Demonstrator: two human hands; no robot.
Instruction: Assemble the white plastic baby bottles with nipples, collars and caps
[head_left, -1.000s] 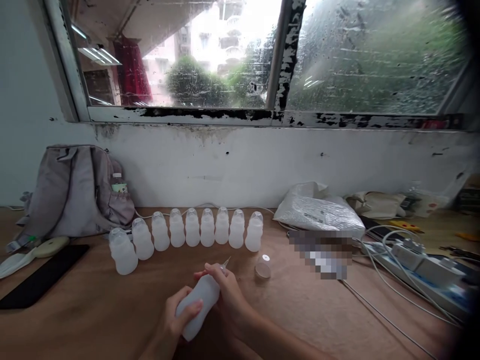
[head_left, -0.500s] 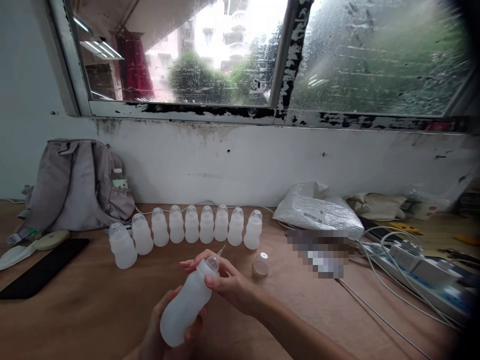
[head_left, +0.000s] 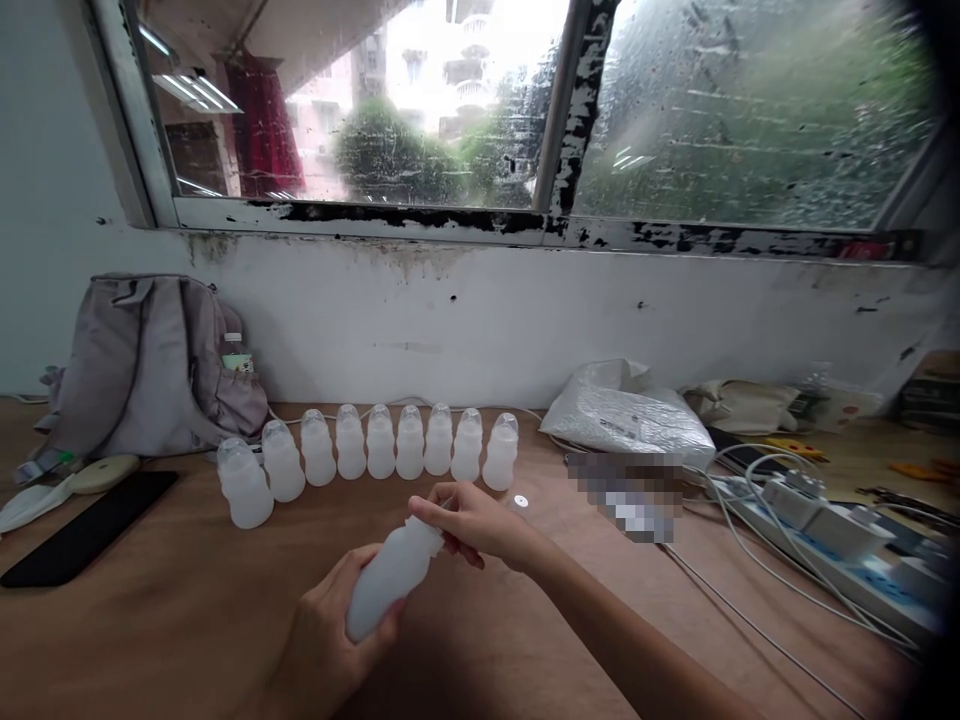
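My left hand (head_left: 334, 610) is wrapped round the lower body of a frosted white baby bottle (head_left: 394, 580), which tilts up to the right above the table. At its upper end my right hand (head_left: 469, 525) is closed on the bottle's top, thumb above and fingers curled beneath. The nipple is mostly hidden by those fingers. Behind the right wrist a clear cap (head_left: 520, 502) is on the table, partly covered. Beyond both hands stand several similar capped baby bottles (head_left: 380, 447) in a curved row.
A grey backpack (head_left: 150, 365) leans on the wall at the left, with a black flat slab (head_left: 90, 528) before it. To the right lie a silvery bubble-wrap package (head_left: 626, 415), a power strip (head_left: 832, 555) with plugs, and white cables (head_left: 750, 605) across the wooden table (head_left: 187, 620).
My right hand has turned over the bottle's top, covering the nipple that showed before. The bottle has shifted slightly up and right, and the view has moved a little.
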